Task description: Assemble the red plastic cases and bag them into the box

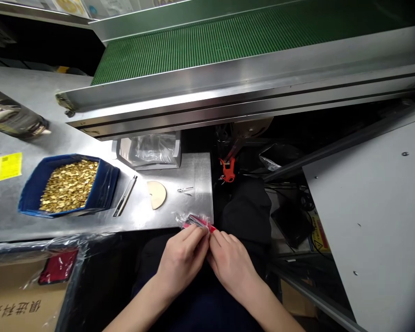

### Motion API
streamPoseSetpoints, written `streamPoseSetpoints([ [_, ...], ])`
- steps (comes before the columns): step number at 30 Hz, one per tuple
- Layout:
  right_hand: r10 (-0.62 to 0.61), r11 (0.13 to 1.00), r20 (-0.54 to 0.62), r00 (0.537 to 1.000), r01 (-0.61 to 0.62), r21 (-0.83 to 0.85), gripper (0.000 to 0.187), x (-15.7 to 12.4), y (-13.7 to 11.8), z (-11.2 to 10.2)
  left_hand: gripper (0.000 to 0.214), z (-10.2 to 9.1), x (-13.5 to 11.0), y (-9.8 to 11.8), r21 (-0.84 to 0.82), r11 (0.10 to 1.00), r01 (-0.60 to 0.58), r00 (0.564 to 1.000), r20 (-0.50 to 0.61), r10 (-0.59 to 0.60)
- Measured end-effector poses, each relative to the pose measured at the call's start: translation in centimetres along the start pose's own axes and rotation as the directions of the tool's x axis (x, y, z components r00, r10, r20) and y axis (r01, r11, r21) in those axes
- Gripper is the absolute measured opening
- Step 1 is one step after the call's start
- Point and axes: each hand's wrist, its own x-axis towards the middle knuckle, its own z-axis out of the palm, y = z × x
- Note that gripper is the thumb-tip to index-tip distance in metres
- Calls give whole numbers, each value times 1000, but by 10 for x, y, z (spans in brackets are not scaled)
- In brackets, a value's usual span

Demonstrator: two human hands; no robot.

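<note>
At the table's front edge, a small clear plastic bag with something red and dark in it lies between my hands. My left hand is closed in a pinch on the bag's near side. Pressed close beside it, my right hand also pinches the bag near its red end. The fingertips partly hide the bag, and its contents cannot be made out. Just beyond lie thin metal pieces and a pale half-round disc. Tweezers rest further left.
A blue bin holds many small gold-coloured parts. Behind it stands a grey tray with clear bags, under the green conveyor. A plastic-lined carton with a red pouch is at lower left. A white panel stands right.
</note>
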Motion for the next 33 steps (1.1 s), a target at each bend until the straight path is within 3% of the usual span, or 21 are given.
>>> streamPoseSetpoints([
  [3,-54,998,46,997,55,-15,22,9,0,-13,10,3,0,1,-42,999,12,1000,-21,-13],
  [7,-75,997,46,996,76,-26,16,24,-2,-26,7,-1,4,-7,-93,976,196,980,-23,-199],
  [10,-76,997,-11,997,76,24,12,32,-6,-23,13,-8,3,-12,-95,944,317,948,15,-317],
  [12,-3,995,-83,997,11,94,23,33,-7,-17,16,-12,0,-16,-77,926,371,928,-2,-372],
  [15,198,959,-176,964,-154,236,55,30,-4,-2,20,-17,-6,-22,-69,897,436,897,-45,-439],
  [17,339,890,-140,930,-269,368,70,26,2,9,22,-19,-10,-27,-87,877,473,876,-61,-478],
  [19,413,784,-6,911,-352,511,72,25,9,19,24,-19,-14,-32,-107,856,505,856,-59,-513],
  [22,361,635,151,920,-361,683,54,24,17,28,26,-19,-16,-38,-135,828,544,830,-57,-554],
  [25,334,523,180,925,-340,781,40,24,22,32,27,-19,-15,-41,-186,807,560,815,-52,-577],
  [29,404,325,235,884,-379,866,20,24,28,41,30,-21,-14,-42,-253,782,569,803,-34,-595],
  [33,403,215,294,867,-401,890,33,29,30,50,32,-20,-15,-45,-307,754,580,789,-17,-614],
])
